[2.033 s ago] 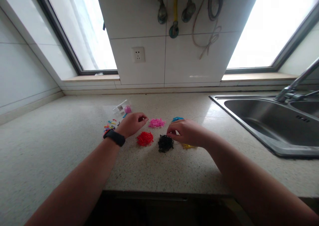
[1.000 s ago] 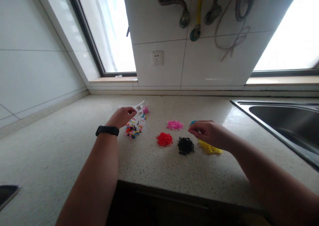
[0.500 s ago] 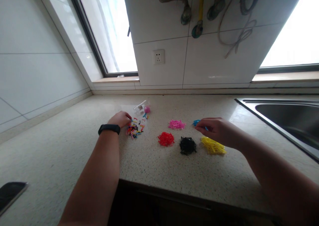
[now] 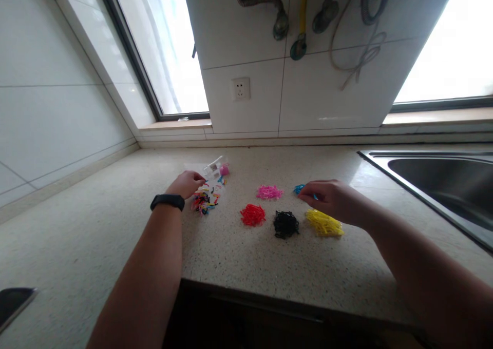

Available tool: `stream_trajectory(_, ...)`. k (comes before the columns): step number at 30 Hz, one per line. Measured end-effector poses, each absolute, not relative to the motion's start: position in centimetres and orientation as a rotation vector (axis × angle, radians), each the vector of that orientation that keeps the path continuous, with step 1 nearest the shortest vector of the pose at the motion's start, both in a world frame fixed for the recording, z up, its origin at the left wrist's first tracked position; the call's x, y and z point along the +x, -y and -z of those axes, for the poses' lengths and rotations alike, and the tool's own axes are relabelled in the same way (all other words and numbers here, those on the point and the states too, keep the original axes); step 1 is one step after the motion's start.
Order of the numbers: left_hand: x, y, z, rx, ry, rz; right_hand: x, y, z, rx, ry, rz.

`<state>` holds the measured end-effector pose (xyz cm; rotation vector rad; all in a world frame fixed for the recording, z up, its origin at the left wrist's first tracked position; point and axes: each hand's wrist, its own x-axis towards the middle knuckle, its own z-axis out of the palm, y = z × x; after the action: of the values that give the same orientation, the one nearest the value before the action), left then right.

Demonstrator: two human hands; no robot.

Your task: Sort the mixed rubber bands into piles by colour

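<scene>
My left hand (image 4: 188,183), with a black band on its wrist, is closed in a pinch at the back of a mixed pile of small coloured pieces (image 4: 203,202), which look like little hair elastics. Whatever sits between its fingertips is too small to make out. My right hand (image 4: 322,197) is closed, fingertips down over a small blue pile (image 4: 299,188) that it partly covers; its grip is hidden. Sorted by colour, a pink pile (image 4: 269,192), a red pile (image 4: 253,215), a black pile (image 4: 285,224) and a yellow pile (image 4: 324,224) lie between and below the hands.
Behind the mixed pile lies a clear plastic container (image 4: 215,167) with a pink item (image 4: 224,170) beside it. A steel sink (image 4: 379,159) is set into the counter (image 4: 231,256) at right. At the lower left edge rests a dark flat object (image 4: 15,305). A socket (image 4: 241,89) is on the wall.
The view has shifted slightly, moving everything a little left. My left hand has lifted slightly away from the mixed pile; my right hand stays at the blue pile.
</scene>
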<state>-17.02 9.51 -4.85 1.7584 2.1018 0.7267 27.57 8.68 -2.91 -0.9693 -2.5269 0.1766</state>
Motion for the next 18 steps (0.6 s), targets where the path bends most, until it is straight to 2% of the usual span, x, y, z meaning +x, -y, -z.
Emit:
stream_trajectory(7,-11.2,-8.2,3.2,1.37,-1.491,-1.078,27.9,-9.1,3.1,-0.974,2.532,-0.155)
stream_trajectory(14,-6.3,-6.6,2.8,1.101,-0.793,-1.172,28.5,-9.8,3.5,-1.025,2.507,-0.18)
stream_trajectory(18,-4.7,-6.0,3.2,1.075,-0.638,-1.101,28.7,-10.0,3.8,-1.04,2.497,-0.189)
